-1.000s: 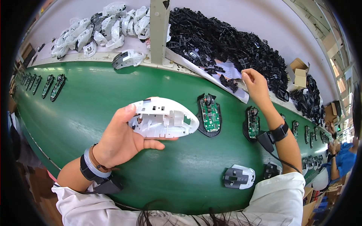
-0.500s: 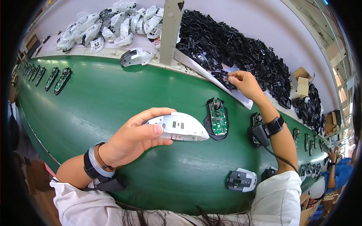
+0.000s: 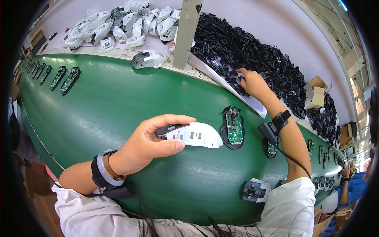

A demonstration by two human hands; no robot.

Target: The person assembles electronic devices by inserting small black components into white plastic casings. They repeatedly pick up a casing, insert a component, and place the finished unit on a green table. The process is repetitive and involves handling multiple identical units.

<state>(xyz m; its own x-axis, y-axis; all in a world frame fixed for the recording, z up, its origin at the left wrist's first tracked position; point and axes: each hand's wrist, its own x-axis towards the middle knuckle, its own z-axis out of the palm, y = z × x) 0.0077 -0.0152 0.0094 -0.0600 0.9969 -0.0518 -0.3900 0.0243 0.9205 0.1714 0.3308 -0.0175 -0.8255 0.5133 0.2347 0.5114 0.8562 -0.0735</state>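
My left hand (image 3: 144, 144) grips a white and dark grey mouse top shell (image 3: 197, 135) over the middle of the green surface, thumb in front and fingers behind. The shell lies on its side, its row of small slots showing. Farther off and to the right, my right hand (image 3: 254, 83) reaches to the front edge of a heap of small black plastic parts (image 3: 252, 51). Its fingertips are pinched together; what is between them is too small to make out. A mouse base with a green circuit board (image 3: 235, 130) rests just right of the held shell.
Several mouse bases with boards (image 3: 70, 81) stand in a row at far left, more at right (image 3: 310, 148). White shells (image 3: 134, 27) are heaped behind a post (image 3: 186, 35). One grey-white shell (image 3: 256, 190) lies near my right sleeve. A co-worker in blue (image 3: 357, 183) is at far right.
My left hand has turned the shell, so its dark grey end now shows and its outer side faces me more. My right hand has shifted slightly farther into the black parts.
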